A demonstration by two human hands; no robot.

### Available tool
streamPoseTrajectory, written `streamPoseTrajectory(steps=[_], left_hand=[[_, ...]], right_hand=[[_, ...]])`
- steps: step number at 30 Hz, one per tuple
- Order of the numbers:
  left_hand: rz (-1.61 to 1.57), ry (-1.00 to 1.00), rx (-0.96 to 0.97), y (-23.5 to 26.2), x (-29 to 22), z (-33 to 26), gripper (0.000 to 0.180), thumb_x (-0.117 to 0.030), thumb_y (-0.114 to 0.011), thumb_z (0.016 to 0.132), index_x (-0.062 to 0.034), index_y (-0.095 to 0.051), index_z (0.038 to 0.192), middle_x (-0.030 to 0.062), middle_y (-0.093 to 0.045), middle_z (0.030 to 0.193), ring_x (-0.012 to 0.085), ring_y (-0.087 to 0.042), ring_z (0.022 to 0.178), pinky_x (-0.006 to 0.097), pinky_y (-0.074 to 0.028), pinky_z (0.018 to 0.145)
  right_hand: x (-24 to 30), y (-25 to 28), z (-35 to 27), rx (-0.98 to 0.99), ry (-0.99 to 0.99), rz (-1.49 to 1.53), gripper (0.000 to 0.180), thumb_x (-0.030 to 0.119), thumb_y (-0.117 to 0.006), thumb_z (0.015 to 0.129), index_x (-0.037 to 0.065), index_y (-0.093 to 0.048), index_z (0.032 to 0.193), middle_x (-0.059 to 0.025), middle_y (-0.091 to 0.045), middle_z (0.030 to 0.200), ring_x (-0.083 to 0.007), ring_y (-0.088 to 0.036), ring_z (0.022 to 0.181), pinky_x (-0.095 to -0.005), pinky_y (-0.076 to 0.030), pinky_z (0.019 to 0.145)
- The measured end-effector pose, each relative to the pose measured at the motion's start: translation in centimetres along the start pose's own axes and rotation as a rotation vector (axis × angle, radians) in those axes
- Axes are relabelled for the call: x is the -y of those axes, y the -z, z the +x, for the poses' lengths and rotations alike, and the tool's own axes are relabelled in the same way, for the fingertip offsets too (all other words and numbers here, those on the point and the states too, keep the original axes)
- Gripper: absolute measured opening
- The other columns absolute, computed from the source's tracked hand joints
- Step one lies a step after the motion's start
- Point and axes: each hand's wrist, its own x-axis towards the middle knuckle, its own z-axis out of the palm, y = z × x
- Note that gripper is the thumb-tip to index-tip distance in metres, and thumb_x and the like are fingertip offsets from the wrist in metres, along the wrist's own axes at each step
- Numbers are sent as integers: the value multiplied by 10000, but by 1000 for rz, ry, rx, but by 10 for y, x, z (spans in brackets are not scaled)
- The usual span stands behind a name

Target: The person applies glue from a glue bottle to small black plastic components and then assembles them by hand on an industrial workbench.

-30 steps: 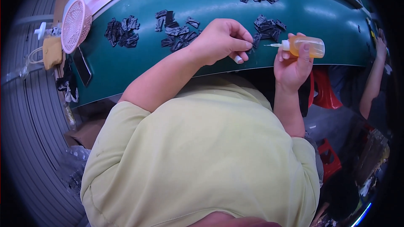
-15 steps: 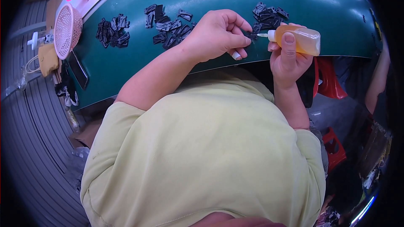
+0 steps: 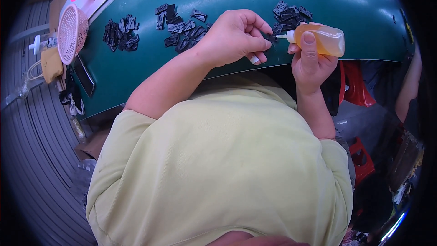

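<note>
Lying sideways in the right hand (image 3: 311, 64), bottle (image 3: 321, 39) nozzle points left at left-finger-pinched black piece (image 3: 271, 39).

The person is wearing a loose pale yellow-green t-shirt (image 3: 218, 168), short sleeves ending above the elbows, so both forearms are showing bare. Soft creases are running across the shirt's shoulders.

The small black piece (image 3: 271, 39) is mostly hidden in the left hand (image 3: 236, 36), its shape unreadable.
</note>
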Motion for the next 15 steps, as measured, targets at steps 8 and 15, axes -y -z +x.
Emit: streamPoseTrajectory(steps=[8, 15], left_hand=[[-59, -26, -21, 2, 2, 1, 188, 11, -637, 820, 48, -555, 985, 99, -633, 748, 172, -670, 626, 239, -553, 536], [-60, -16, -61, 1, 1, 2, 166, -1, -632, 831, 45, -559, 974, 97, -634, 740, 177, -670, 621, 247, -557, 531]], right_hand=[[5, 5, 4, -125, -80, 199, 265, 162, -678, 847, 18, -547, 1025, -96, -616, 817, -110, -546, 558, -216, -455, 476], [4, 6, -4, 63, -79, 180, 269, 140, -678, 842, 19, -543, 1041, -104, -601, 909, -114, -581, 636, -198, -466, 490]])
